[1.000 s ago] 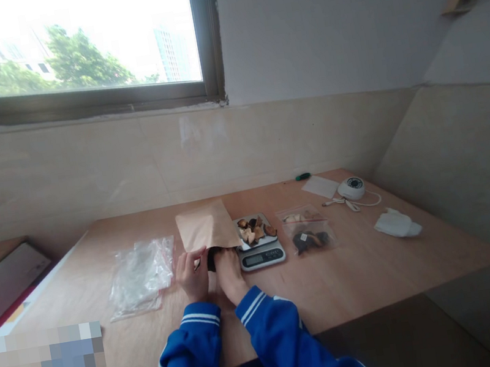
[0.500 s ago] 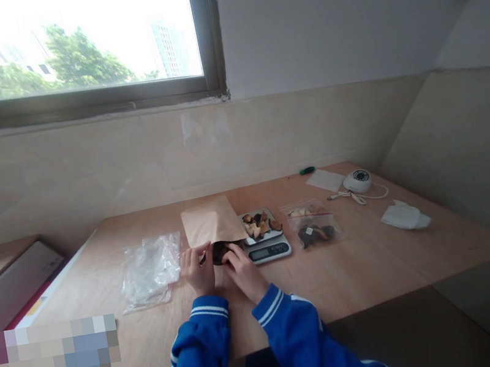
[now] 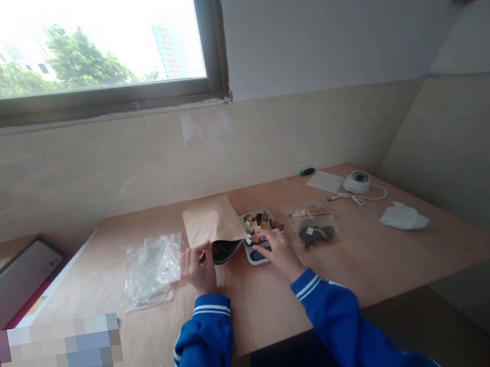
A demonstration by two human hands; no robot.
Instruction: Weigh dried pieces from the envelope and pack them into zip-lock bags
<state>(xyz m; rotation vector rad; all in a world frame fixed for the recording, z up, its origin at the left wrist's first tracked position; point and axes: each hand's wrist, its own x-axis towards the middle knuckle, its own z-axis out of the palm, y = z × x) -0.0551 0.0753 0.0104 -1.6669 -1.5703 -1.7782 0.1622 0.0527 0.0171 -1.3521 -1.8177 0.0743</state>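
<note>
My left hand (image 3: 200, 270) pinches the left edge of a brown kraft paper bag's mouth. The bag (image 3: 214, 220) lies flat, its dark opening towards me, with dark contents inside that I cannot make out. My right hand (image 3: 281, 254) is at the front of a small digital scale (image 3: 256, 258), over its display and buttons. Its thumb and forefinger close around a dried mushroom slice (image 3: 254, 240) at the front edge of the weighing plate. Several more dried mushroom slices (image 3: 260, 221) are heaped on the plate, right beside the bag.
Clear plastic bags (image 3: 154, 272) lie left of the kraft bag. Right of the scale sits a zip bag (image 3: 315, 231) with dark dried pieces. Farther right are a white dome camera (image 3: 356, 182) with a cable, a paper sheet (image 3: 325, 182), a crumpled white item (image 3: 403, 217) and a green-handled screwdriver (image 3: 307, 172).
My right hand has moved right, from the kraft bag's mouth to the front of the scale. The bag's opening is more visible. My left hand keeps its hold on the bag.
</note>
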